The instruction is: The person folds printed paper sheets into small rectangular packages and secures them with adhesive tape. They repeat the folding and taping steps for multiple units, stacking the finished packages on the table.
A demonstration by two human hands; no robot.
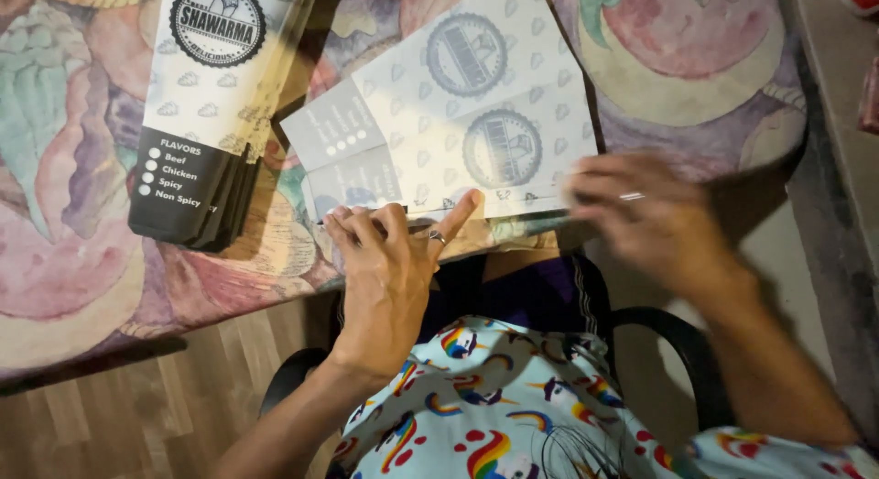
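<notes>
Item one, nearest me: a rainbow-and-unicorn printed garment [513,406] across my lap, with the black curved arm of a chair [682,346] beside it and wood-grain floor [137,415] at lower left.

Item two: my left hand [389,268], ring on one finger, fingers bent and bunched with the tips pressing down on the near edge of the paper, thumb stretched out along that edge.

Item three: my right hand [655,223], motion-blurred. It lies over the right-hand edge of the same paper, but I cannot tell whether the fingers pinch it or only rest on it.

Item four: the flat white-and-grey printed paper sleeves [458,122], two overlapping, round stamp emblems and a small pattern on each, lying at the table's near edge between my hands. I judge them thin, light, limp and easily creased, apt to slide on one another; best taken by an edge or corner, pinched flat.

Item five: a stack of like paper sleeves with black lower bands [211,113], to the left, well apart from my hands.

Item six: the tablecloth with large painted fruit in pink and green [696,67], under everything.
</notes>
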